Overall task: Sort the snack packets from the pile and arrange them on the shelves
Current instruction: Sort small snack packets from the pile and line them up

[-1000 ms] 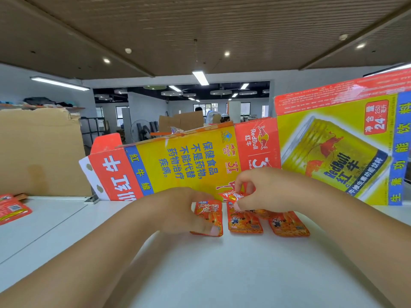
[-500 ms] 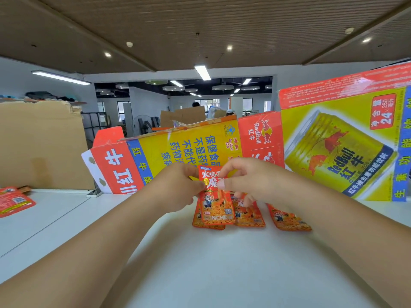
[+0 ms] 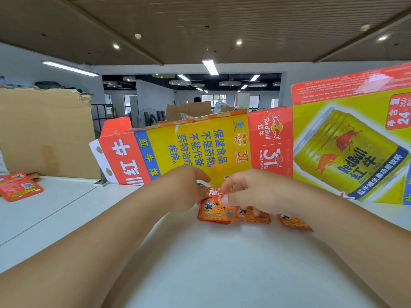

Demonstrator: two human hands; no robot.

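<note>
- Roughly at the middle of the frame, both hands meet over an orange snack packet (image 3: 214, 211) that stands nearly upright with its printed face toward the camera.
- The left hand (image 3: 184, 190) has its fingers curled in against the packet's upper left corner and pinches it there.
- The right hand (image 3: 249, 192) pinches the upper right part. Its thumb (image 3: 225, 200) lies flat on the printed front and the index finger is bent over the top edge. The other fingers reach down to the right, toward the next packet.
- The packet's lower half hangs clear below both sets of fingers; I cannot tell whether its bottom edge touches the white table (image 3: 222, 263).
- Just right of it, a second orange packet (image 3: 255, 216) lies flat on the table, partly under the right hand.
- A third orange packet (image 3: 293, 222) lies further right, apart from the second, beside the right forearm.
- Behind the hands stands a flattened Red Bull carton (image 3: 200, 147), and a larger Red Bull panel (image 3: 351, 152) fills the right of the frame.
- At the left edge lie red packets (image 3: 20, 187), in front of a brown cardboard sheet (image 3: 44, 134).
</note>
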